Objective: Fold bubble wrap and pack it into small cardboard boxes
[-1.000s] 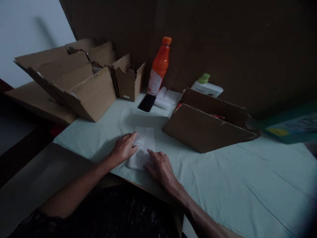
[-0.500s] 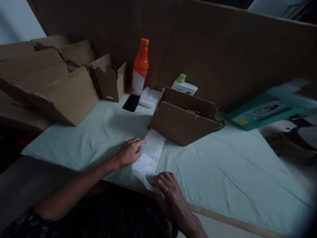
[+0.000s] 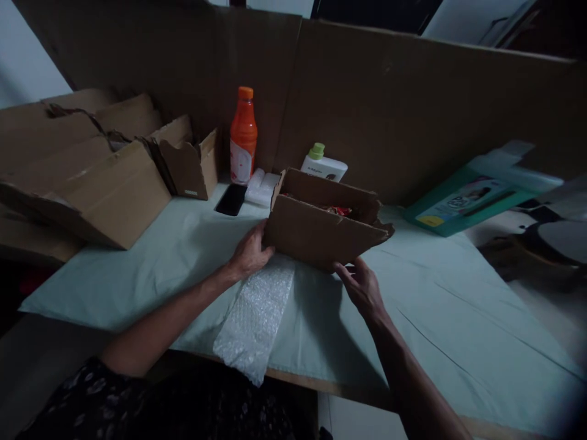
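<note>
An open cardboard box (image 3: 316, 238) is held between my two hands, with something red and crumpled (image 3: 339, 211) showing inside it. My left hand (image 3: 251, 250) grips its near left corner, thumb in front and fingertips hidden behind the side. At the lower right edge, my right hand (image 3: 360, 281) has its thumb on the front and its fingers under or behind the box. A flat strip of bubble wrap (image 3: 257, 318) lies below the box, its near end hanging over the table edge.
Behind stand an orange bottle (image 3: 244, 137), a white bottle with a green cap (image 3: 323, 166), a dark phone (image 3: 231, 200) and rolled bubble wrap (image 3: 262, 188). Cardboard boxes (image 3: 123, 195) crowd the left. A green jug (image 3: 463, 198) leans at right. A tall cardboard panel (image 3: 389, 104) closes the back.
Both hands have left the bubble wrap and taken hold of the cardboard box. The bubble wrap now lies flat and reaches past the table edge. The camera view has shifted slightly.
</note>
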{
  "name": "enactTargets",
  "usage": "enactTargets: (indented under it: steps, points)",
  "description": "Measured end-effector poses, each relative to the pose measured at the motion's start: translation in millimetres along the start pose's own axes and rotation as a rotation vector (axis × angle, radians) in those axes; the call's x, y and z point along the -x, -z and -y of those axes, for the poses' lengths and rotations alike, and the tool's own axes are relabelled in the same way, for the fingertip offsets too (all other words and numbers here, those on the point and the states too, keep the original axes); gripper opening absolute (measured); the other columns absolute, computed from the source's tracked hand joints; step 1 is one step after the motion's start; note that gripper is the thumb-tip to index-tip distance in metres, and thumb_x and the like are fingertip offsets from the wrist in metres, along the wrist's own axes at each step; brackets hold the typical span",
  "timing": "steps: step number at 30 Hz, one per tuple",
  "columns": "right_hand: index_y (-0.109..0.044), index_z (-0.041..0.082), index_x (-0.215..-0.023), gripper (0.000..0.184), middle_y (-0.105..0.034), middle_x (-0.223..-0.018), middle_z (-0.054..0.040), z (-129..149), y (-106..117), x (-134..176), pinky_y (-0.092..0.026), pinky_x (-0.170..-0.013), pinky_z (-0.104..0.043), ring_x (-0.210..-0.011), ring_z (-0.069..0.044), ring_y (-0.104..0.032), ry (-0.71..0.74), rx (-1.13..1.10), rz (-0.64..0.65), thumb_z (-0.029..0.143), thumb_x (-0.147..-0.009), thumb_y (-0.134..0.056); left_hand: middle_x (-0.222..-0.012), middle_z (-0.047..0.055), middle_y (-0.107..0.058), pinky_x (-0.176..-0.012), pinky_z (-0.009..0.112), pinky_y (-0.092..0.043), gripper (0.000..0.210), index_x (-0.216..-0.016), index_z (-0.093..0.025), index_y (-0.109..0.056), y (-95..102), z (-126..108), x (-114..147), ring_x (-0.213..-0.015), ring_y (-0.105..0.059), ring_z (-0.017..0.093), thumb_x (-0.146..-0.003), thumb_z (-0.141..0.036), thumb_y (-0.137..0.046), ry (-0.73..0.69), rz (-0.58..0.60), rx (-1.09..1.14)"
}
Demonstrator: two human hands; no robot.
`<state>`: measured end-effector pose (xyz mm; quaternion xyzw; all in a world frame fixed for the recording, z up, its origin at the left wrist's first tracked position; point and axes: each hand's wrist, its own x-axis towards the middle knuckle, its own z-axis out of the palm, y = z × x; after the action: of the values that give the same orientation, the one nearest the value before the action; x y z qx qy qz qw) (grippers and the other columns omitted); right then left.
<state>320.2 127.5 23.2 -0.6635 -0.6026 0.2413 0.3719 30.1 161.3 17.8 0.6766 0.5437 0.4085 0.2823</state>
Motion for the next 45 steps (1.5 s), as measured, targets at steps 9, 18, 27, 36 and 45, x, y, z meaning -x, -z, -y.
enactTargets:
  steps: [9,18,27,36,45]
  points:
    - [-0.066,0.020,-0.101,0.037,-0.071,-0.078,-0.0058,-3.0,-31.8,-48.1,-0.047,-0.064,-0.033,-0.071,-0.024,-0.066,0.035,0.042,-0.006,0.046,-0.077,-0.057,-0.134,0.014,-0.064,-0.102,0.044,-0.054,0.073,-0.147,-0.016,-0.043,0.7,16.6,-5.1,-0.111,-0.066,0.025,-0.077,-0.015,-0.063,0.001,-0.072,0.001]
    - [-0.055,0.018,-0.136,0.060,-0.067,-0.130,-0.0178,1.1,-12.5,12.2,-0.057,-0.079,-0.044,-0.091,-0.027,-0.071,0.195,0.068,-0.004,0.052,-0.087,-0.061,-0.146,0.015,-0.056,-0.111,0.045,-0.048,0.071,-0.150,-0.015,-0.043,66.2,30.0,42.5,-0.125,-0.061,0.026,-0.080,-0.015,-0.054,-0.078,0.142,-0.233]
    - [-0.054,0.019,-0.141,0.060,-0.055,-0.149,-0.0163,60.2,-51.5,176.0,-0.044,-0.108,-0.056,-0.134,-0.032,-0.052,0.848,0.208,0.605,0.042,-0.089,-0.072,-0.160,0.003,-0.044,-0.118,0.051,-0.042,0.085,-0.143,-0.032,-0.055,138.1,16.6,159.9,-0.151,-0.035,0.028,-0.065,0.001,-0.049,-0.205,0.715,-0.343]
    - [-0.067,0.022,-0.095,0.013,-0.075,-0.090,-0.0029,72.7,-66.8,185.6,-0.056,-0.073,-0.031,-0.083,-0.018,-0.071,0.403,-0.208,0.321,0.021,-0.098,-0.055,-0.161,0.011,-0.042,-0.121,0.051,-0.040,0.086,-0.156,-0.026,-0.034,99.3,-5.9,185.2,-0.152,-0.034,0.028,-0.077,-0.010,-0.065,-0.257,0.632,-0.172]
    - [-0.062,0.025,-0.124,0.027,-0.072,-0.119,-0.0084,71.1,-57.8,190.2,-0.058,-0.088,-0.039,-0.108,-0.024,-0.068,0.296,-0.179,-0.004,0.027,-0.097,-0.060,-0.109,0.006,-0.077,-0.091,0.034,-0.059,0.034,-0.119,-0.019,-0.067,49.8,-2.6,168.9,-0.097,-0.072,0.020,-0.086,-0.015,-0.060,0.019,0.288,-0.024]
